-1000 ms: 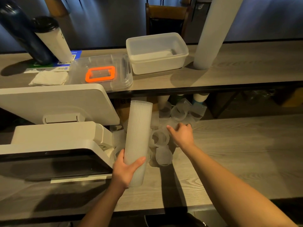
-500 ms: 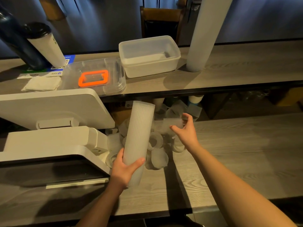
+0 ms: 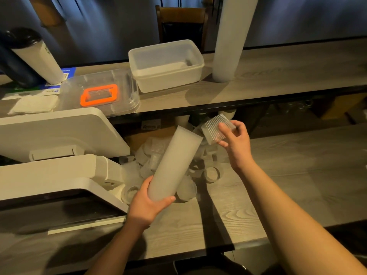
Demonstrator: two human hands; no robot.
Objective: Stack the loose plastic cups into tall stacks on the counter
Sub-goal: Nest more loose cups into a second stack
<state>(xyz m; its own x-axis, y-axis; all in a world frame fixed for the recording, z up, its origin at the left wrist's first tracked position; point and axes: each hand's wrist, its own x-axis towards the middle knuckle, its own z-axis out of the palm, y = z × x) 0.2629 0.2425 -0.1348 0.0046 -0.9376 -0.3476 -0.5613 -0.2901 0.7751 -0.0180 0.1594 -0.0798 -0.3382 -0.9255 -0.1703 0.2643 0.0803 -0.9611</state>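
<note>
My left hand [image 3: 148, 207] grips the lower end of a long stack of clear ribbed cups [image 3: 174, 162], tilted with its top leaning right. My right hand [image 3: 236, 142] holds a short stack of ribbed cups [image 3: 215, 129] in the air just right of the long stack's top end. A heap of loose clear cups [image 3: 212, 174] lies on the lower counter [image 3: 288, 175] behind and around the long stack. A very tall cup stack [image 3: 231, 36] stands on the upper shelf at the right.
A white screen and printer unit [image 3: 55, 147] fills the left. On the upper shelf [image 3: 278, 74] sit a white plastic tub [image 3: 166, 65], a clear lid with an orange handle [image 3: 99, 95], napkins [image 3: 33, 105] and a black-capped bottle [image 3: 35, 54].
My right hand lifted a short stack of cups out of the heap and raised it to the right of the long stack. The long stack tilted to the right.
</note>
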